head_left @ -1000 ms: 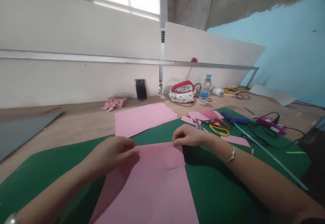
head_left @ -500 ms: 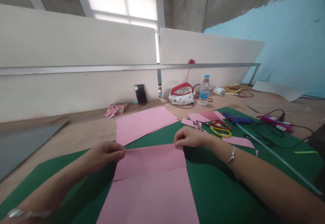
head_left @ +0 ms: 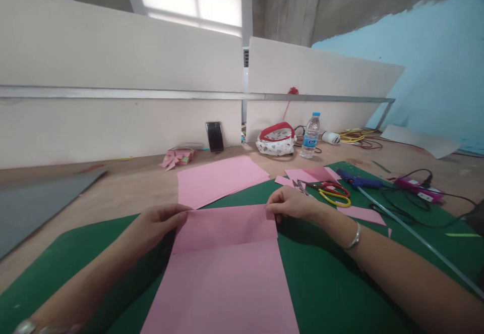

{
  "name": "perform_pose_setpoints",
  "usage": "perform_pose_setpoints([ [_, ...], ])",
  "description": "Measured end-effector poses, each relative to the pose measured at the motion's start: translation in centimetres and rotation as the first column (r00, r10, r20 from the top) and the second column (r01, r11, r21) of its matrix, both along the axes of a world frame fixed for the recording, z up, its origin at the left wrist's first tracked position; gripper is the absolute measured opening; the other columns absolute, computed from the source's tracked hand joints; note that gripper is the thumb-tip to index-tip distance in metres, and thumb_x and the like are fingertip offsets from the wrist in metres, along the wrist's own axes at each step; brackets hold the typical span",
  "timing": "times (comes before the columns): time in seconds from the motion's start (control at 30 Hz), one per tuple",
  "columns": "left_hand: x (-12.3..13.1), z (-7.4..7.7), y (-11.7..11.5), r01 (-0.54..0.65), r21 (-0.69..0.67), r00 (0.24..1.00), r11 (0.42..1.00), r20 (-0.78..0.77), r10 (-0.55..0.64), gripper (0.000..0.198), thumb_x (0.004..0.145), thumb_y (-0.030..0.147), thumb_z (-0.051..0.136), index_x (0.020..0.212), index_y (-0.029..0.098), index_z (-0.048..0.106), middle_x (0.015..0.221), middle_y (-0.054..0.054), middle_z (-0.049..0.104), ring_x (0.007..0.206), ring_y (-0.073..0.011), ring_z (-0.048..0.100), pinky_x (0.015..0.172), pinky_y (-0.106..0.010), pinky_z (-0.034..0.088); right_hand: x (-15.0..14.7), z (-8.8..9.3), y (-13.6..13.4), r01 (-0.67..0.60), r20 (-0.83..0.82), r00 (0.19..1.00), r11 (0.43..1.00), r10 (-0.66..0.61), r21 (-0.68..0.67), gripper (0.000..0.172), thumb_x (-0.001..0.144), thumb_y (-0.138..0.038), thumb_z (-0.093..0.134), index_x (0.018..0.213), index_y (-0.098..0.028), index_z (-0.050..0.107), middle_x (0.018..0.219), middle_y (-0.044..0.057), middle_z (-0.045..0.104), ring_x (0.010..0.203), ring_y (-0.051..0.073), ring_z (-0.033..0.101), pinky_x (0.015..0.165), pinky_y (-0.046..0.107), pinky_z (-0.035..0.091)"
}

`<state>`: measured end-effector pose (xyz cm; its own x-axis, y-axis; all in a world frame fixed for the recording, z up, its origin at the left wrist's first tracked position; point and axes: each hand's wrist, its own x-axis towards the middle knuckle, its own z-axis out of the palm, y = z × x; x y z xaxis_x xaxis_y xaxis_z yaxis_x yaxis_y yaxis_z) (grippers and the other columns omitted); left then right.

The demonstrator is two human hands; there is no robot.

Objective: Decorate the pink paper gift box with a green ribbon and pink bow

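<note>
A pink paper sheet [head_left: 223,288] lies in front of me on a green cutting mat [head_left: 325,273]. Across its far end runs a pink paper strip [head_left: 227,228]; whether this is a folded flap or a separate piece, I cannot tell. My left hand [head_left: 162,223] pinches the far left corner of the strip. At the far right corner, my right hand [head_left: 289,203] grips the same edge between thumb and fingers. Just beyond lies a stack of pink sheets [head_left: 223,177]. Red- and yellow-handled scissors [head_left: 333,192] rest close to my right hand.
Pink scraps [head_left: 363,215], a blue glue gun [head_left: 359,180] and a purple power strip [head_left: 418,190] with cords are at right. Along the back stand a phone [head_left: 215,137], a white-and-red pouch [head_left: 278,140] and a water bottle [head_left: 310,134]. A grey board [head_left: 41,203] is at left.
The dark gaps along the strip's near edge have closed, so it now lies nearly flush on the sheet. Both hands keep their corners. The view has shifted slightly.
</note>
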<state>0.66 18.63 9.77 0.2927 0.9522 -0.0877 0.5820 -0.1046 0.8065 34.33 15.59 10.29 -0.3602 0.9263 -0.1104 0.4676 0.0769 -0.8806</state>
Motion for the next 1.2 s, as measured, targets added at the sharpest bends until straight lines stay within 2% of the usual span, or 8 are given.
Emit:
perform_pose_setpoints([
  [0.13, 0.1, 0.3, -0.3, -0.031, -0.037, 0.999, 0.999, 0.006, 0.031, 0.031, 0.088, 0.042, 0.055, 0.103, 0.016, 0.061, 0.098, -0.003, 0.066, 0.089, -0.0196, 0.063, 0.082, -0.041, 0.050, -0.4, -0.1, 0.0, 0.043, -0.014, 0.999, 0.999, -0.043, -0.006, 0.013, 0.072, -0.023, 0.063, 0.067, -0.013, 0.070, 0.054, 0.000, 0.064, 0.048, 0.009, 0.058, 0.043, 0.016, 0.036],
  [0.43, 0.1, 0.1, 0.1, -0.087, -0.030, 0.992, 0.996, -0.097, 0.084, 0.032, 0.088, 0.043, 0.054, 0.103, 0.015, 0.061, 0.104, -0.004, 0.065, 0.093, -0.0216, 0.062, 0.083, -0.042, 0.050, -0.8, -0.4, -0.2, 0.083, -0.062, 0.995, 0.997, -0.083, -0.009, 0.010, 0.068, -0.022, 0.068, 0.067, -0.013, 0.072, 0.055, 0.001, 0.066, 0.047, 0.008, 0.057, 0.045, 0.017, 0.039],
  [0.67, 0.6, 0.7, -0.2, -0.076, 0.055, 0.975, 0.996, -0.203, 0.086, 0.029, 0.088, 0.040, 0.055, 0.101, 0.015, 0.062, 0.106, -0.003, 0.065, 0.097, -0.0230, 0.062, 0.086, -0.043, 0.049, -1.3, -0.6, -0.2, 0.127, -0.097, 0.987, 0.992, -0.127, -0.013, 0.009, 0.066, -0.022, 0.069, 0.066, -0.013, 0.072, 0.058, 0.002, 0.067, 0.048, 0.009, 0.055, 0.048, 0.019, 0.042],
  [0.83, 1.3, 1.2, -0.7, -0.052, 0.188, 0.918, 0.981, -0.378, 0.121, 0.028, 0.088, 0.040, 0.055, 0.101, 0.016, 0.062, 0.104, -0.003, 0.065, 0.095, -0.0220, 0.062, 0.084, -0.042, 0.050, -1.5, -0.8, -0.1, 0.158, -0.095, 0.983, 0.987, -0.158, -0.007, 0.010, 0.065, -0.022, 0.069, 0.067, -0.013, 0.072, 0.054, 0.001, 0.065, 0.046, 0.009, 0.054, 0.046, 0.019, 0.040],
  [0.93, 3.4, 2.1, -1.2, 0.040, 0.340, 0.861, 0.940, -0.488, 0.140, 0.026, 0.088, 0.036, 0.055, 0.105, 0.018, 0.061, 0.113, -0.006, 0.062, 0.105, -0.0227, 0.058, 0.091, -0.047, 0.046, -1.7, -0.6, -0.3, 0.158, -0.079, 0.985, 0.987, -0.157, 0.009, 0.011, 0.065, -0.022, 0.069, 0.067, -0.012, 0.073, 0.053, 0.001, 0.064, 0.045, 0.008, 0.053, 0.044, 0.018, 0.038],
  [1.0, 5.9, 2.7, -1.5, 0.182, 0.394, 0.835, 0.901, -0.546, 0.070, 0.026, 0.088, 0.035, 0.056, 0.108, 0.019, 0.060, 0.120, -0.007, 0.059, 0.113, -0.0242, 0.053, 0.098, -0.050, 0.040, -1.9, -0.4, -0.6, 0.142, -0.067, 0.988, 0.990, -0.140, 0.023, 0.013, 0.066, -0.023, 0.068, 0.069, -0.012, 0.074, 0.056, 0.002, 0.066, 0.046, 0.009, 0.053, 0.045, 0.019, 0.038],
  [1.1, 10.4, 3.3, -1.9, 0.394, 0.334, 0.792, 0.856, -0.597, -0.131, 0.027, 0.087, 0.036, 0.058, 0.107, 0.019, 0.060, 0.119, -0.007, 0.060, 0.112, -0.0239, 0.054, 0.096, -0.050, 0.042, -2.2, 0.0, -1.1, 0.111, -0.046, 0.993, 0.992, -0.109, 0.055, 0.016, 0.069, -0.026, 0.067, 0.071, -0.013, 0.075, 0.062, 0.004, 0.069, 0.050, 0.010, 0.054, 0.047, 0.019, 0.039],
  [1.2, 13.6, 3.0, -1.8, 0.470, 0.233, 0.776, 0.852, -0.569, -0.272, 0.026, 0.089, 0.037, 0.055, 0.106, 0.018, 0.060, 0.112, -0.006, 0.063, 0.097, -0.0197, 0.061, 0.085, -0.042, 0.050, -2.0, 0.3, -1.3, 0.117, -0.004, 0.993, 0.987, -0.117, 0.110, 0.019, 0.070, -0.030, 0.068, 0.071, -0.012, 0.075, 0.060, 0.003, 0.068, 0.051, 0.010, 0.052, 0.047, 0.019, 0.037],
])
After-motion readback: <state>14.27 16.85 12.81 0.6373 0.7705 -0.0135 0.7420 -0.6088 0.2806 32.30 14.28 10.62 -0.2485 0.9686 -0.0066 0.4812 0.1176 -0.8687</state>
